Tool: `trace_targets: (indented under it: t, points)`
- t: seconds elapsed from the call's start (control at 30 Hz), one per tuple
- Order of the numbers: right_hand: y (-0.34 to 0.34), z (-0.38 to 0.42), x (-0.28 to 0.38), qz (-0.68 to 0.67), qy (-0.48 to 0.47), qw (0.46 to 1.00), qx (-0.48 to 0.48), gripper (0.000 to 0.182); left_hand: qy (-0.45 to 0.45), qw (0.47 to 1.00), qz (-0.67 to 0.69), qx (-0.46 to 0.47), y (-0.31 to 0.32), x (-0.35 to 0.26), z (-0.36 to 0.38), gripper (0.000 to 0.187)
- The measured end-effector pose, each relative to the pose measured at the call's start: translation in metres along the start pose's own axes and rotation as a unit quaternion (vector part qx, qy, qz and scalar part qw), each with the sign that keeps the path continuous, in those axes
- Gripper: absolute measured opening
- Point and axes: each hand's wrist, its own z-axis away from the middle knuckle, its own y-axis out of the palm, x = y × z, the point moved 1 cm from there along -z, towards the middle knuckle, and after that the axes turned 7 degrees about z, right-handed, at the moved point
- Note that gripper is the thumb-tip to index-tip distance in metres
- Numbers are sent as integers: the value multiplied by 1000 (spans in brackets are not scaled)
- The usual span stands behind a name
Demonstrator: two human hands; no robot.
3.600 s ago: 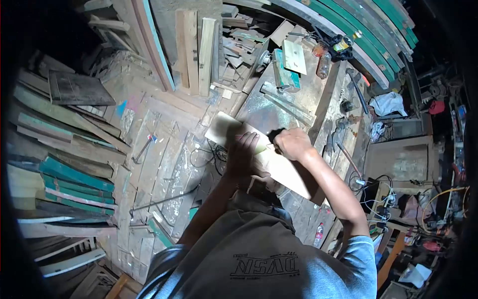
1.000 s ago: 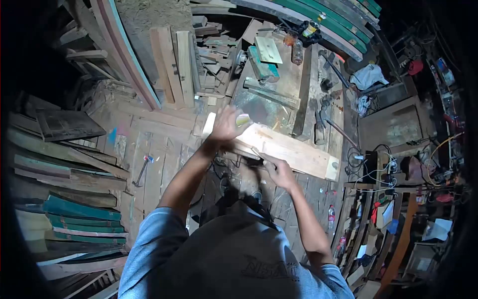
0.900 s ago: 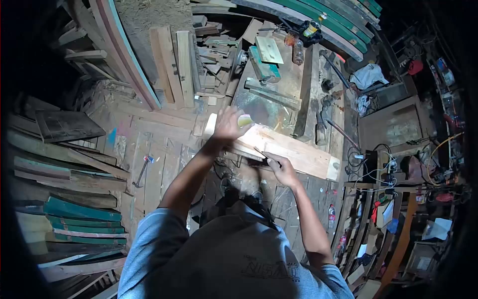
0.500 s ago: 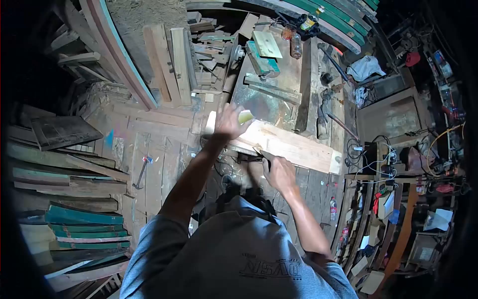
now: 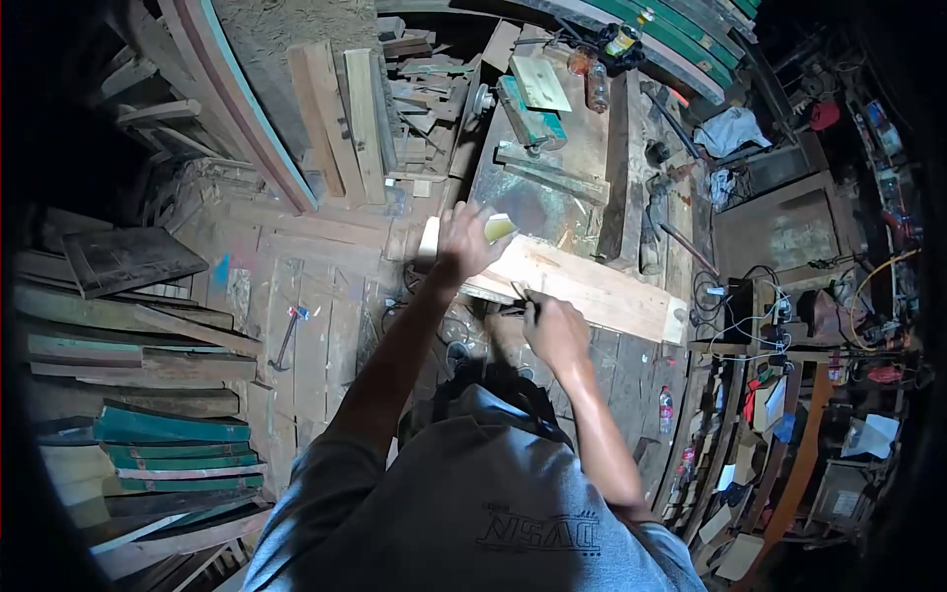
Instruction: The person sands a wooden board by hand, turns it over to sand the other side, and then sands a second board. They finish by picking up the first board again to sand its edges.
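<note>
A long pale wooden plank [image 5: 602, 293] lies across in front of me, slanting down to the right. My left hand [image 5: 468, 242] is over its left part, fingers curled, with a small yellow-green piece [image 5: 499, 228] between thumb and fingers. I cannot make out what kind of piece it is. At the plank's near edge, my right hand [image 5: 557, 331] is closed round a slim tool [image 5: 518, 289] whose tip points up and left at the wood. Most of that tool is hidden by the fingers.
Beyond the plank is a workbench with a green-painted block [image 5: 533, 123], a wood strip [image 5: 554, 176] and plastic bottles [image 5: 598, 89]. Timber stacks [image 5: 178, 456] stand at the left; a hammer [image 5: 284, 340] lies on the floor. Cables [image 5: 755, 316] and shelves are at the right.
The whole view has shifted slightly, moving things a little to the right. Both hands keep nearly the same places at the plank, and the right hand has turned slightly.
</note>
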Motion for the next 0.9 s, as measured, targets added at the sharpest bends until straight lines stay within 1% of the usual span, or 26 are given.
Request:
trace_targets:
  t: [0.03, 0.13, 0.17, 0.27, 0.3, 0.4, 0.43, 0.47, 0.5, 0.53, 0.57, 0.6, 0.63, 0.67, 0.7, 0.73, 0.77, 0.8, 0.83, 0.87, 0.9]
  points:
    - [3, -4, -3, 23, -11, 999, 21, 30, -66, 991, 32, 110, -4, 1, -4, 59]
    - [9, -1, -12, 9, -25, 999, -42, 30, 49, 998, 7, -40, 4, 7, 3, 59]
    - [12, -4, -15, 25, -8, 1000, -6, 30, 37, 999, -9, -14, 7, 7, 10, 58]
    - [-4, 9, 2, -11, -17, 999, -31, 30, -33, 998, 50, 30, -2, -5, 2, 50]
    - [-9, 10, 6, -10, 2, 1000, -2, 31, -50, 995, 51, 68, -8, -8, -5, 48]
    - [-2, 7, -2, -18, 12, 1000, 20, 32, -113, 975, 38, 188, -9, -9, -12, 47]
    - [-7, 7, -1, -3, 17, 999, 32, 32, -107, 979, 32, 170, -8, -9, -11, 48]
    - [5, -2, -16, -78, -6, 996, 38, 32, -113, 978, 35, 173, -7, -7, -9, 46]
    - [27, -15, -47, -153, -27, 987, 46, 31, -121, 976, 40, 177, -6, -6, -8, 45]
    - [35, -26, -72, -226, -45, 972, 50, 30, -125, 975, 46, 180, -5, -6, -10, 43]
    - [30, -37, -87, -287, -40, 951, 111, 30, -141, 967, 45, 206, -6, -7, -13, 42]
    - [24, -51, -99, -347, -33, 922, 169, 29, -134, 969, 46, 201, -6, -7, -12, 43]
    - [3, -62, -104, -398, 97, 865, 291, 31, -126, 971, 48, 195, -6, -6, -11, 43]
    - [-3, -69, -109, -443, 135, 833, 303, 33, -118, 974, 49, 189, -7, -7, -10, 43]
    - [-5, -71, -112, -469, 153, 812, 311, 33, -90, 983, 46, 156, -8, -7, -10, 44]
    - [-6, -73, -114, -494, 169, 791, 319, 33, -95, 981, 47, 163, -7, -6, -10, 44]
    - [-7, -72, -116, -474, 146, 808, 319, 35, -104, 979, 47, 169, -6, -7, -9, 44]
    - [-17, -62, -101, -438, 151, 832, 304, 34, -113, 977, 46, 176, -6, -7, -8, 45]
    - [-9, -58, -111, -502, 153, 795, 304, 32, -104, 981, 37, 159, -6, -9, -8, 44]
    - [0, -53, -121, -563, 155, 754, 301, 32, -107, 979, 43, 165, -6, -10, -6, 44]
    - [-14, -39, -112, -538, 156, 792, 244, 32, -109, 979, 48, 168, -6, -9, -9, 44]
